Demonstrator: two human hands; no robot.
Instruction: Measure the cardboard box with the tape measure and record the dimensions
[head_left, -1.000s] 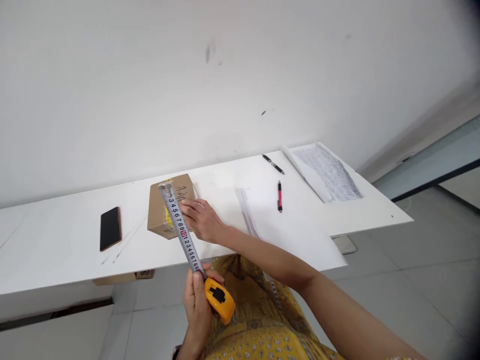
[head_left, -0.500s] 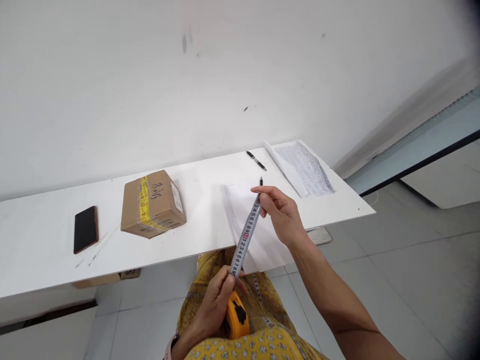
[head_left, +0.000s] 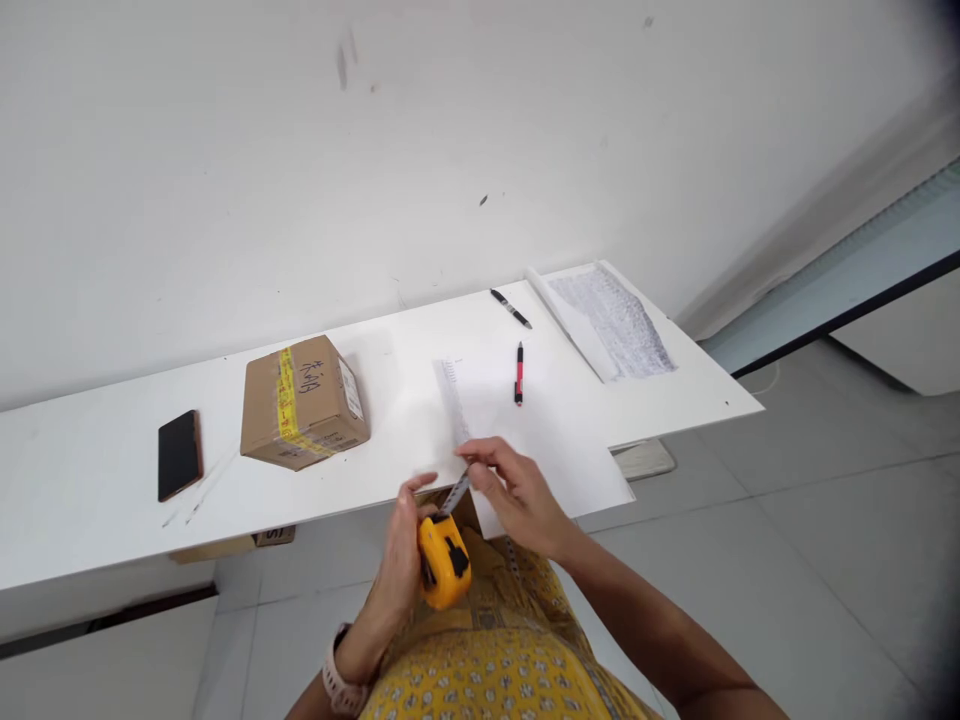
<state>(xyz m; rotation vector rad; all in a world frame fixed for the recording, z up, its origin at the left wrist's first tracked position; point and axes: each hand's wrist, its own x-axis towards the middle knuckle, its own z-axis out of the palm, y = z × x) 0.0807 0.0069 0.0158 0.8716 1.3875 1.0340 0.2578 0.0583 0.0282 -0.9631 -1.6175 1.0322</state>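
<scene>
Tape measure (head_left: pixel 444 560) sits low centre, clenched in the left hand (head_left: pixel 401 560) — right hand (head_left: pixel 517 495) pinches its short blade (head_left: pixel 454 493), keeping it taut, box (head_left: pixel 301 403) untouched upper left.

table (head_left: pixel 97 500) | cardboard box (head_left: pixel 302 403) | phone (head_left: pixel 179 455) | red pen (head_left: pixel 518 372) | black pen (head_left: pixel 511 308) | papers (head_left: pixel 611 320)
</scene>
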